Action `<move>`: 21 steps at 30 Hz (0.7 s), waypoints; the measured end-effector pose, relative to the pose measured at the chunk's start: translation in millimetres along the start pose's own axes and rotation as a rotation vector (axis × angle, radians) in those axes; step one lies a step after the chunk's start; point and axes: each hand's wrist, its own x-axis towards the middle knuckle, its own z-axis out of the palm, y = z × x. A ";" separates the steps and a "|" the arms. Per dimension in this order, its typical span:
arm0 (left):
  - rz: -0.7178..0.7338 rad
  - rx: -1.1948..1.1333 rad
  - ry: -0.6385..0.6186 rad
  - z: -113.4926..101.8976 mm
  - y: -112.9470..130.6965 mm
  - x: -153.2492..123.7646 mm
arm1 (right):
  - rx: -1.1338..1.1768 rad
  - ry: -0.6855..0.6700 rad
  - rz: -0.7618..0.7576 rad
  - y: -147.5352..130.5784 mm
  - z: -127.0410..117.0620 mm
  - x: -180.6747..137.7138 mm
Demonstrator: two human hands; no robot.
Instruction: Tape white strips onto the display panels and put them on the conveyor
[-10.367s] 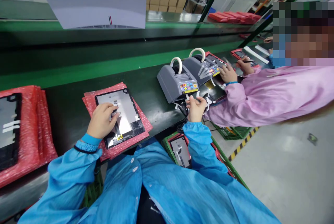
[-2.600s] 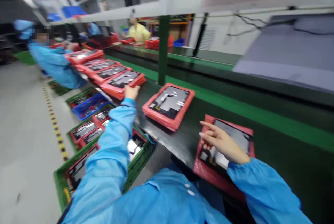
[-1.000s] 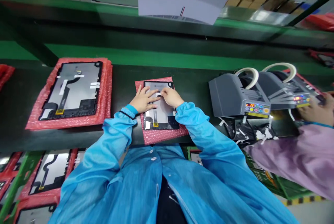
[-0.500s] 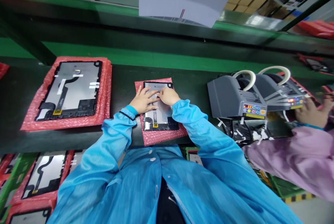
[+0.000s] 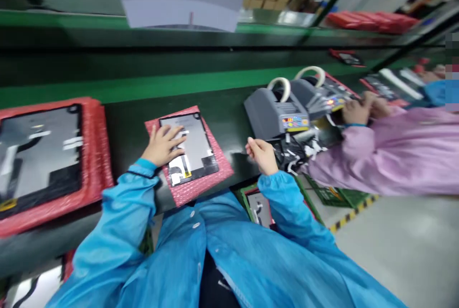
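Observation:
On a sheet of pink bubble wrap (image 5: 223,168) lies a tablet screen panel (image 5: 198,143), grey back up, with a black border and a yellow connector patch at its lower edge. My left hand (image 5: 165,144) rests flat with fingers spread on the panel's left side, covering part of its dark ribbon cable. To the right of the panel, my right hand (image 5: 263,156) is held above the bench, its fingers curled together and nothing visible in them. Nearest to it is a grey tape dispenser (image 5: 267,114) with a lit display and a roll of white tape.
More panels on red bubble wrap (image 5: 96,155) are stacked at left. A second tape dispenser (image 5: 315,93) stands beside the first, near a co-worker's hands (image 5: 358,109). Black cables with white scraps (image 5: 301,150) lie in front. Below the bench edge is a green crate (image 5: 247,195) holding panels.
My right hand has left the panel and moved right toward the tape dispenser. My left hand stays on the panel. The view has swung to the right.

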 end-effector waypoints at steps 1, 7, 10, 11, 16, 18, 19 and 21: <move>0.012 -0.006 0.016 1.1 -2.9 1.0 | 0.142 0.143 0.068 13.8 -19.0 -9.2; 0.031 -0.015 0.071 -4.3 -1.1 7.3 | 0.564 0.487 0.183 36.0 -68.1 -2.4; 0.016 -0.025 0.119 -11.1 11.7 7.3 | 0.616 0.502 0.068 31.6 -66.1 9.3; 0.015 -0.027 0.131 -13.1 16.1 7.3 | 0.609 0.531 0.014 31.7 -65.3 9.5; 0.049 -0.055 0.174 -19.8 35.4 13.5 | 0.510 0.651 -0.090 42.4 -69.0 -2.1; 0.073 -0.072 0.193 -20.9 42.7 19.2 | 0.504 0.663 -0.082 45.4 -71.1 -3.4; 0.085 -0.079 0.202 -21.2 46.3 22.4 | 0.500 0.670 -0.082 45.8 -71.5 -2.6; 0.106 -0.090 0.206 -20.9 53.3 28.3 | 0.490 0.674 -0.079 44.7 -71.0 0.9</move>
